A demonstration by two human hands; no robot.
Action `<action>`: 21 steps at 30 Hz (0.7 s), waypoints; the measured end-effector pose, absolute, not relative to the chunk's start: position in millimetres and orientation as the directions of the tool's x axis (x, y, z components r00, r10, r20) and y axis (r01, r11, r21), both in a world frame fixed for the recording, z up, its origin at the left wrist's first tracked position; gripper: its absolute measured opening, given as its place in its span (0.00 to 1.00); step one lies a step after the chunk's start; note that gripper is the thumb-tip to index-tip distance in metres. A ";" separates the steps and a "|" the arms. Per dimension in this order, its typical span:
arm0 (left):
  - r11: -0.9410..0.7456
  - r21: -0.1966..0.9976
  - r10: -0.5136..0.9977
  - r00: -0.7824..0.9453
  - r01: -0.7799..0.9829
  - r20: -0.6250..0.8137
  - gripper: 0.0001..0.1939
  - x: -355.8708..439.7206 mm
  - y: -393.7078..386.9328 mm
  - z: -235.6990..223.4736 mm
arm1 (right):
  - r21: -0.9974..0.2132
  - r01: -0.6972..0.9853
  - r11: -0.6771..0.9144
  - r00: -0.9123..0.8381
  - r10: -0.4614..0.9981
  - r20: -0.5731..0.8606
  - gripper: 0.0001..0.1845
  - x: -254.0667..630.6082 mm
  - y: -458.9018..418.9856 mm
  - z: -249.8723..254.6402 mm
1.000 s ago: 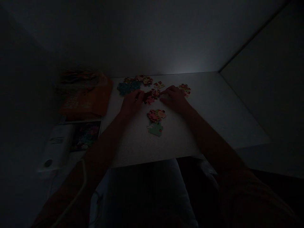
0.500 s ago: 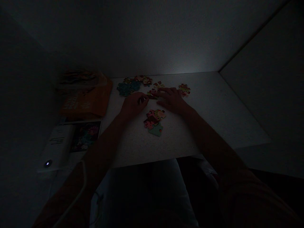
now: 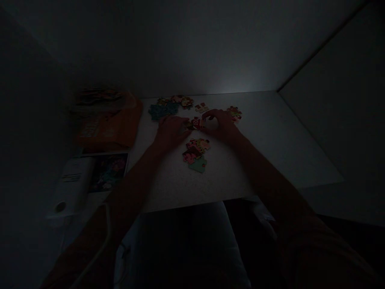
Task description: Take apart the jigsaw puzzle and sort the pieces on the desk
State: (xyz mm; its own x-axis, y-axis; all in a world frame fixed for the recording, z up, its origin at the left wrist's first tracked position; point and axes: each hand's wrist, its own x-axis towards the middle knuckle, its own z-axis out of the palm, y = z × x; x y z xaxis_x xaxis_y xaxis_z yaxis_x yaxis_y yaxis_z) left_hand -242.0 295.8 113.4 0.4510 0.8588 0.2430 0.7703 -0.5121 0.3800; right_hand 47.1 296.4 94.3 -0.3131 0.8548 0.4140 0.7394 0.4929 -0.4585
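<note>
The scene is very dark. My left hand [image 3: 171, 129] and my right hand [image 3: 220, 123] rest on a white table [image 3: 270, 132], their fingertips meeting on a small red puzzle piece [image 3: 196, 122] between them. The fingers of both hands look curled onto it. A joined cluster of pink and green pieces [image 3: 195, 152] lies just in front of my hands. Loose pieces sit behind: a bluish group [image 3: 162, 109], a small pale piece [image 3: 201, 107] and a few at the right [image 3: 235, 113].
An orange puzzle box [image 3: 110, 124] stands at the table's left, with a printed picture sheet [image 3: 108, 171] and a white device [image 3: 70, 188] nearer me. Walls close in behind and at the right. My lap shows below the table's front edge.
Both hands shifted slightly back toward each other and closed in on the red piece. The pink piece that lay near my left hand a second ago now sits with the front cluster.
</note>
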 end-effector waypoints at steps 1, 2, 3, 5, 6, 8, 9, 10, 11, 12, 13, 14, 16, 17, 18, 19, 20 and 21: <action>-0.493 0.391 0.870 0.428 0.777 0.245 0.25 -241.5 296.2 113.8 | -0.456 0.731 0.508 -0.308 0.842 0.444 0.29 48.7 296.7 94.7; -0.478 0.403 0.878 0.411 0.780 0.246 0.24 -241.1 296.6 113.9 | -0.452 0.725 0.519 -0.301 0.830 0.470 0.29 50.5 297.2 95.5; -0.468 0.415 0.883 0.399 0.780 0.246 0.23 -240.6 296.8 114.0 | -0.447 0.724 0.526 -0.294 0.821 0.490 0.30 52.4 297.6 96.5; -0.458 0.436 0.889 0.389 0.775 0.241 0.22 -239.8 296.3 114.4 | -0.437 0.730 0.525 -0.277 0.812 0.514 0.31 55.7 298.1 99.2; -0.455 0.445 0.890 0.387 0.772 0.239 0.22 -239.4 295.5 114.9 | -0.433 0.735 0.522 -0.268 0.810 0.521 0.32 56.6 297.9 100.8; -0.456 0.450 0.890 0.389 0.768 0.238 0.24 -238.5 293.2 116.8 | -0.428 0.737 0.523 -0.256 0.802 0.540 0.33 56.6 296.7 103.7; -0.459 0.445 0.888 0.391 0.769 0.241 0.25 -237.9 292.1 118.0 | -0.427 0.734 0.528 -0.251 0.795 0.552 0.33 55.6 295.7 104.8; -0.464 0.437 0.886 0.393 0.771 0.247 0.27 -237.3 291.1 119.3 | -0.429 0.727 0.536 -0.245 0.786 0.568 0.33 54.1 294.6 105.6; -0.465 0.428 0.885 0.392 0.775 0.252 0.27 -236.6 290.4 120.5 | -0.433 0.716 0.547 -0.233 0.772 0.591 0.32 52.5 293.6 106.1; -0.466 0.423 0.884 0.391 0.777 0.256 0.27 -235.9 290.0 121.5 | -0.442 0.702 0.558 -0.216 0.758 0.616 0.33 51.0 292.8 106.4; -0.465 0.424 0.885 0.389 0.777 0.257 0.26 -235.2 290.1 122.2 | -0.456 0.686 0.567 -0.196 0.747 0.635 0.34 49.9 292.4 106.5; -0.462 0.433 0.886 0.386 0.774 0.255 0.24 -234.6 290.5 122.6 | -0.475 0.669 0.571 -0.174 0.742 0.647 0.35 49.3 292.5 106.6; -0.455 0.459 0.890 0.382 0.763 0.247 0.20 -233.9 292.2 122.1 | -0.524 0.638 0.564 -0.136 0.752 0.645 0.39 50.2 293.6 107.1; -0.456 0.472 0.890 0.383 0.754 0.248 0.19 -234.0 293.4 121.2 | -0.550 0.623 0.556 -0.122 0.764 0.634 0.40 51.4 294.5 107.6; -0.460 0.483 0.888 0.383 0.745 0.255 0.19 -234.3 294.7 119.8 | -0.574 0.607 0.550 -0.111 0.773 0.624 0.41 52.7 295.5 108.1; -0.465 0.497 0.885 0.383 0.732 0.264 0.19 -234.9 296.2 118.0 | -0.594 0.588 0.549 -0.100 0.778 0.620 0.42 54.0 296.3 108.7; -0.473 0.520 0.881 0.385 0.712 0.275 0.20 -235.7 297.7 115.9 | -0.609 0.571 0.551 -0.089 0.778 0.621 0.42 54.9 296.9 109.1; -0.482 0.552 0.876 0.388 0.680 0.287 0.21 -236.7 299.2 113.5 | -0.620 0.556 0.553 -0.078 0.778 0.624 0.42 55.4 297.4 109.3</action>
State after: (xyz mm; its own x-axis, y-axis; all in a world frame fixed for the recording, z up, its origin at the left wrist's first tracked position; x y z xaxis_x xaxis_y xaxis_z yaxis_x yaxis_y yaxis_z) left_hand -236.7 299.2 113.5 0.3878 0.8760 0.2867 0.6802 -0.4819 0.5524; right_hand 55.4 297.4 109.3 -0.0783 0.7777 0.6237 0.5557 0.5535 -0.6204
